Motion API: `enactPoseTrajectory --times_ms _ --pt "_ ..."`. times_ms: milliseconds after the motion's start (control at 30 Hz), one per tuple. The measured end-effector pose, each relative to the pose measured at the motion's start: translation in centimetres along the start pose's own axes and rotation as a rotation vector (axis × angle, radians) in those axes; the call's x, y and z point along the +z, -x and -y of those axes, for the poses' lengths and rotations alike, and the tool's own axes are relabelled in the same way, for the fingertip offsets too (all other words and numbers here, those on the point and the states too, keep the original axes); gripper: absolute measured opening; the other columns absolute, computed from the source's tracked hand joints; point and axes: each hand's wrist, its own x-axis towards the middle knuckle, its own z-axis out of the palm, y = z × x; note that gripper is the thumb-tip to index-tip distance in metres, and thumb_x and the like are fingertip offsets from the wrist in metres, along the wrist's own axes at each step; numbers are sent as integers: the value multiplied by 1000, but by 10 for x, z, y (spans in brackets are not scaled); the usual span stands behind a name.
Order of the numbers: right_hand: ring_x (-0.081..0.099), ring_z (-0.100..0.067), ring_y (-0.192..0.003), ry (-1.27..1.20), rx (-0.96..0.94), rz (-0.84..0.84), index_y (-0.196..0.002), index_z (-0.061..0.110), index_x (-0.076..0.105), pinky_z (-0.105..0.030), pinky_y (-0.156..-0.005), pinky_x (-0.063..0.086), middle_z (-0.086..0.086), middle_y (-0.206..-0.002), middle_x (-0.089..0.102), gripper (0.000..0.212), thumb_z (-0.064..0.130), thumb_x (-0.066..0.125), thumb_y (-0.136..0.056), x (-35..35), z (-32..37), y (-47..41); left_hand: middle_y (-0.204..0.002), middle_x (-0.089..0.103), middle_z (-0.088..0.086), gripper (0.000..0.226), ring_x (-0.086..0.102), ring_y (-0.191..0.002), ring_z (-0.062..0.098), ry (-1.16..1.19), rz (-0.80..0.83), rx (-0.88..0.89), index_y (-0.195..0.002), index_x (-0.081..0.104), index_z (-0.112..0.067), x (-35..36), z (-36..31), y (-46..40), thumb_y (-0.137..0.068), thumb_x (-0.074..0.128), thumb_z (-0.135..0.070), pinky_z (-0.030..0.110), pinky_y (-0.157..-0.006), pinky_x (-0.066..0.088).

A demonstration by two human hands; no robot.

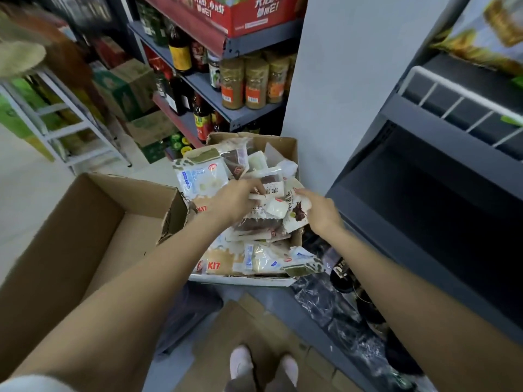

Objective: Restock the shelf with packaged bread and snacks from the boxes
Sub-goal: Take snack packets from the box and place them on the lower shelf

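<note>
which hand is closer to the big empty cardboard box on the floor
Left. The left hand is over the full box of packets, just beside the empty box; the right hand is farther off, at the full box's far side.

Both bare forearms extend from the lower frame corners toward frame centre; left hand (pixel 235 200) back-up, fingers curled around packets; right hand (pixel 318 207) just beside it at centre right, fingers curled, pinching a packet edge; wrists near-straight.
</note>
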Motion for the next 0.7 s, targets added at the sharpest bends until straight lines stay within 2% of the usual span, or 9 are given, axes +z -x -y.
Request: enactPoseTrajectory --times_ms 67,133,167,233,300,400,500,600,700 --pt "55 -28 -70 -60 -30 -54 -144 43 24 -38 -63 49 -14 -96 59 72 -4 36 -90 -3 2 8 -107 66 6 23 60 -98 25 142 -116 -69 -106 63 -16 -5 -3 2 -84 67 -13 39 -83 50" --pt "57 -26 -68 -131 -46 -126 -148 35 14 -39 -64 51 -11 -84 61 72 0 44 -93 -6 4 15 -101 68 7 19 61 -92 25 215 -184 -91 -103 65 -14 -8 -7 4 -84 67 -13 38 -81 50" --pt "58 -26 -72 -175 -37 -167 -148 26 20 -38 -66 49 -11 -87 63 65 1 46 -93 -8 4 17 -97 69 7 15 62 -91 25 240 -227 -85 -100 67 -13 -10 -9 4 -85 65 -12 38 -80 50" --pt "60 -24 -86 -232 -30 -251 -135 12 46 -27 -68 41 -12 -102 68 43 3 48 -93 -16 3 20 -93 70 8 13 62 -89 25 288 -311 -61 -98 68 -11 -15 -17 3 -88 61 -10 33 -75 47" --pt "62 -25 -100 -249 -46 -331 -119 7 62 -19 -74 37 -10 -110 69 29 6 50 -93 -26 3 24 -97 69 10 17 60 -92 26 272 -365 -39 -103 67 -7 -19 -28 0 -91 57 -11 28 -72 39" --pt "60 -19 -86 -300 -54 -429 -108 7 67 -4 -65 35 -7 -100 71 25 3 46 -94 -45 6 32 -101 67 11 18 58 -96 28 218 -425 3 -105 65 -7 -22 -43 -6 -93 54 -13 31 -77 38" --pt "57 -21 -76 -275 -20 -553 -101 15 65 -28 -65 40 -7 -90 69 24 8 43 -96 -69 5 39 -99 64 9 15 56 -95 26 262 -488 42 -101 63 -8 -25 -62 -10 -94 52 -15 34 -79 39" --pt "61 -29 -92 -118 38 -625 -106 21 64 -32 -70 43 -5 -103 69 23 16 43 -98 -95 -7 47 -94 61 10 16 55 -89 25 330 -489 106 -97 62 -5 -29 -89 -13 -94 53 -18 33 -75 38" --pt "63 -32 -89 -107 29 -627 -101 19 64 -38 -74 50 -8 -98 69 22 13 44 -96 -111 -21 53 -96 63 10 22 57 -91 26 348 -450 128 -98 63 -5 -28 -114 -21 -95 52 -24 42 -81 45"
